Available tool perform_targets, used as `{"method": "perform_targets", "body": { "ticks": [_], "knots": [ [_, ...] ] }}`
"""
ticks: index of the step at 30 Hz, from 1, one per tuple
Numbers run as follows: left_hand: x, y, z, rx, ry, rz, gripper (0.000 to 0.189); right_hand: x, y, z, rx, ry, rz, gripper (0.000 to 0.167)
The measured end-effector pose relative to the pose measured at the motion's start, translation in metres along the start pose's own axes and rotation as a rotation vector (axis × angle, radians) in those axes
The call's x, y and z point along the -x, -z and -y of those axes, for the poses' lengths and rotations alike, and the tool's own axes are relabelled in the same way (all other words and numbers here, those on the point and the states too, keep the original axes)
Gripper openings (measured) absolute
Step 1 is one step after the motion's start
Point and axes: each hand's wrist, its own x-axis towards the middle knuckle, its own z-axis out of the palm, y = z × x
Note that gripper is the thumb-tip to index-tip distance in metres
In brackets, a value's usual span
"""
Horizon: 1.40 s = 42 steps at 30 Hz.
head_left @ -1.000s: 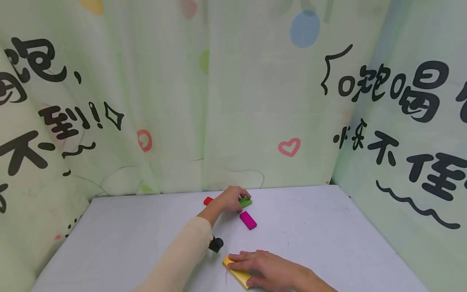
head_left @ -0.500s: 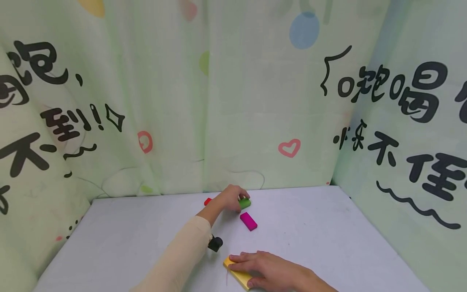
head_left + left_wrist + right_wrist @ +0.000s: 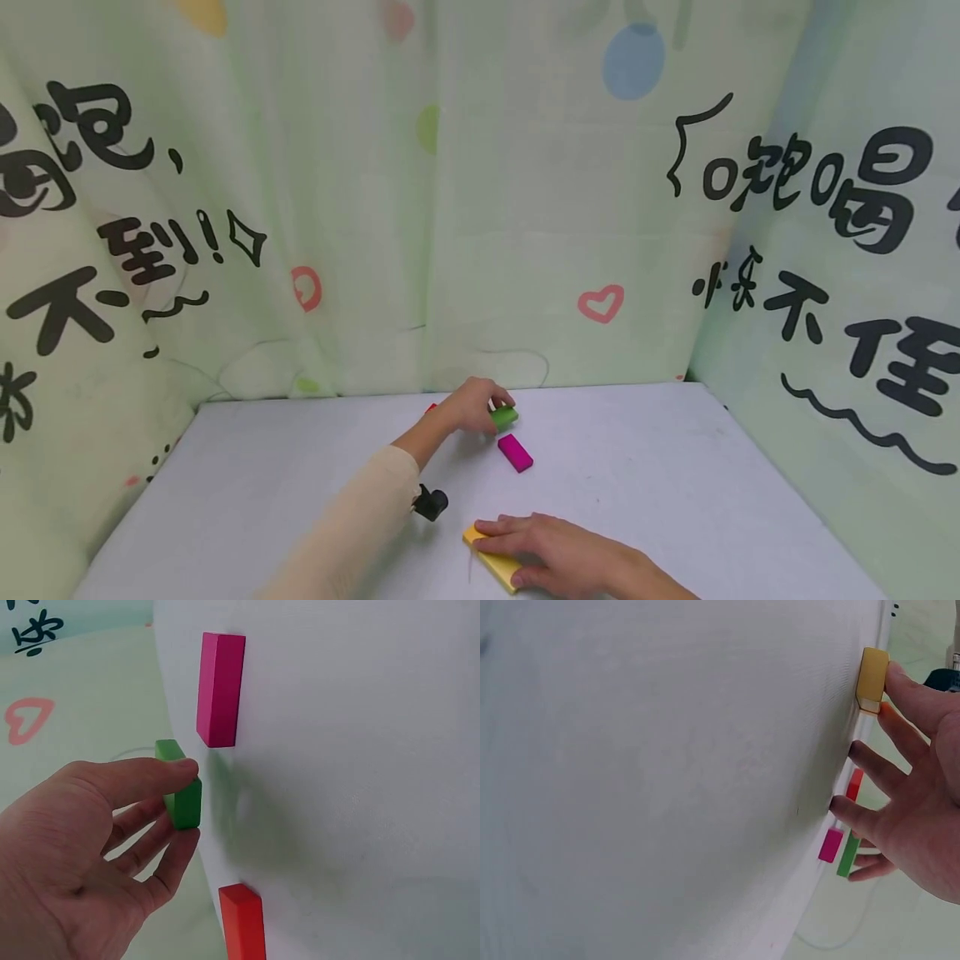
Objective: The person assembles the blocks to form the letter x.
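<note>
My left hand (image 3: 474, 405) reaches to the back of the table and pinches a green block (image 3: 189, 802) between thumb and fingers. In the left wrist view a shadow falls on the table beside the block. A magenta block (image 3: 515, 453) lies just in front of that hand. Most of a red block (image 3: 244, 924) is hidden behind the left wrist in the head view; only a small corner shows. Nearer the front, my right hand (image 3: 551, 550) holds a yellow block (image 3: 497, 570) flat on the table, its thumb at the near end and fingers over the far end.
A white table (image 3: 645, 483) carries the blocks. Pale green printed curtains (image 3: 510, 200) enclose its back and both sides. A black wrist camera (image 3: 431, 503) sticks out from the left sleeve (image 3: 360, 508), which crosses the table's left half.
The left wrist has shifted slightly to the left, and less of the red block shows behind it. The right hand and the yellow block stay in place; the head view has turned slightly.
</note>
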Motion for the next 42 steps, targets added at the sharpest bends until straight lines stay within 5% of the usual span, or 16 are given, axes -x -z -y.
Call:
{"method": "perform_targets", "body": {
  "ticks": [26,42],
  "knots": [
    [0.059,0.01,0.011,-0.029,-0.043,-0.049,0.044,0.003,-0.004,-0.001,0.045,0.06,-0.074,0.056],
    [0.114,0.004,0.004,0.008,-0.101,-0.044,0.045,0.004,-0.006,-0.001,0.043,0.044,-0.089,0.057]
  ]
}}
